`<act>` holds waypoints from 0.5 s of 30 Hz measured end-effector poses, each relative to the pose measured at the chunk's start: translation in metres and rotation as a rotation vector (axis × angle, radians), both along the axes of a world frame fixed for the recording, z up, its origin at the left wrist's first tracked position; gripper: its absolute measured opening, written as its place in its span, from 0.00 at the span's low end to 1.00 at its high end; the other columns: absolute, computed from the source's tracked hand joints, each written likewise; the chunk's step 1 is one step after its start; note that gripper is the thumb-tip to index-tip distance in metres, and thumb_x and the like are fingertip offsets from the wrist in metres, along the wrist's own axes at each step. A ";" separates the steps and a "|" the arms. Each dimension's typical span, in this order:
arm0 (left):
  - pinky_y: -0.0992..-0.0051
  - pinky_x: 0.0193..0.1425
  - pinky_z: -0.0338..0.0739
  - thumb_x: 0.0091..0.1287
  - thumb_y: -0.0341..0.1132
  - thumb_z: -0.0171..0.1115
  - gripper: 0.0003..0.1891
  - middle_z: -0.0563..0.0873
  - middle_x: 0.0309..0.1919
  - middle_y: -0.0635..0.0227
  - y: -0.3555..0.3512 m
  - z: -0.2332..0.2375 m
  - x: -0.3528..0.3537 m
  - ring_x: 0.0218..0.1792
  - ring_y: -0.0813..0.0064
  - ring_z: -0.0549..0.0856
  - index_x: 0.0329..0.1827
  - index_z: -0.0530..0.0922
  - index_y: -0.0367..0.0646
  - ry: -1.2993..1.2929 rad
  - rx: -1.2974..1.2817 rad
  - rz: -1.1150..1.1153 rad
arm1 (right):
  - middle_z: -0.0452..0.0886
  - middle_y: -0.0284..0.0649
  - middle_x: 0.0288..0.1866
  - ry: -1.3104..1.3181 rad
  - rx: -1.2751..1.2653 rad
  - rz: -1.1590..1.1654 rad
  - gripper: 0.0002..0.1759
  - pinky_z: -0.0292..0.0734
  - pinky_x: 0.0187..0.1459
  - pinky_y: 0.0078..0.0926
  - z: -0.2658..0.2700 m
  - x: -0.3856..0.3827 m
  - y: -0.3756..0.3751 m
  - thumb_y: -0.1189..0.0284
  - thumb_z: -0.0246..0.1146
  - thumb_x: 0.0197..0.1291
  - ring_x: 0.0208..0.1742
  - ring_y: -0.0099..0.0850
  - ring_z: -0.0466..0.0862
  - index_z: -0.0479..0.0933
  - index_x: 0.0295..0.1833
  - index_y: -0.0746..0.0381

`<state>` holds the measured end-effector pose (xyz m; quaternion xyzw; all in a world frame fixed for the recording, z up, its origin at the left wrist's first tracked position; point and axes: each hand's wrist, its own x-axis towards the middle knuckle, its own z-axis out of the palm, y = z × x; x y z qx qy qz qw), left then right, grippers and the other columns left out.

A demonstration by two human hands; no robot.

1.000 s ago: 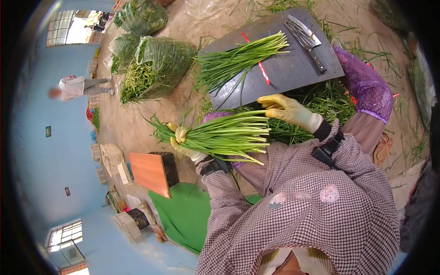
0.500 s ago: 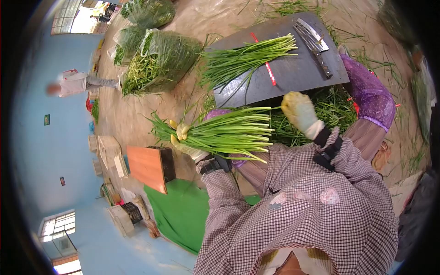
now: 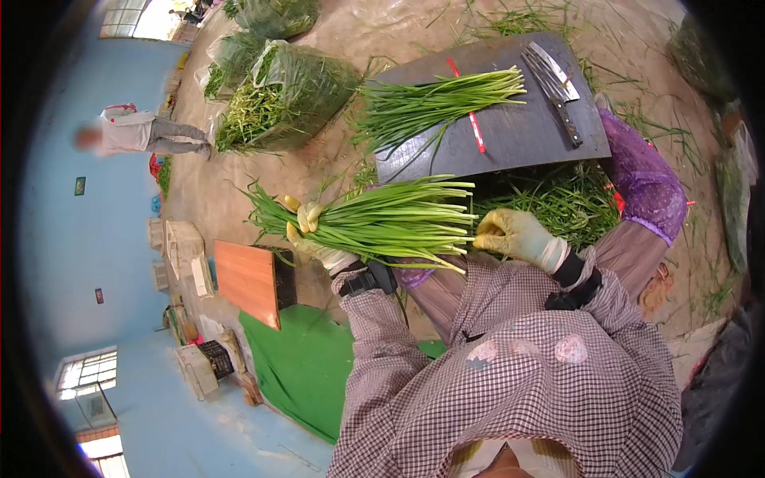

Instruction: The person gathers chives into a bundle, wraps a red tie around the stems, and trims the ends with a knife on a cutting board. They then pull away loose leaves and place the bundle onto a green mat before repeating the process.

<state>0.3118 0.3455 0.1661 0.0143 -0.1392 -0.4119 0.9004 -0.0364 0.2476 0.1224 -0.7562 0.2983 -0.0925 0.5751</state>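
My left hand (image 3: pixel 315 239), in a pale yellowed glove, is closed around the leafy part of a bunch of garlic chives (image 3: pixel 390 219). The pale cut ends of the bunch point to the right. At those ends is my right hand (image 3: pixel 518 237), gloved too, its thumb and fingers pinched together; whatever lies between them is hidden. Beyond the hands, a second pile of chives (image 3: pixel 446 103) rests on a dark board (image 3: pixel 510 147), across a red strip (image 3: pixel 476 131). A knife (image 3: pixel 564 107) with a dark handle lies to the right of that pile.
Loose green leaves (image 3: pixel 558 199) heap up below the board, between my knees. Clear bags of greens (image 3: pixel 287 95) stand on the floor at upper left. An orange-brown board (image 3: pixel 245 280) and green cloth (image 3: pixel 303 366) are left of me. Another person (image 3: pixel 127 131) is near the blue wall.
My right hand has come down and slightly left, to the lower stem ends. The held bunch has shifted a little left and up. The whole view has turned slightly.
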 end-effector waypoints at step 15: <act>0.70 0.57 0.78 0.77 0.40 0.55 0.26 0.73 0.30 0.73 0.001 -0.006 0.010 0.38 0.75 0.77 0.74 0.71 0.35 -0.173 0.090 -0.071 | 0.80 0.39 0.38 -0.387 -0.626 -0.359 0.06 0.79 0.44 0.39 0.018 0.061 -0.001 0.68 0.67 0.63 0.42 0.42 0.83 0.81 0.40 0.58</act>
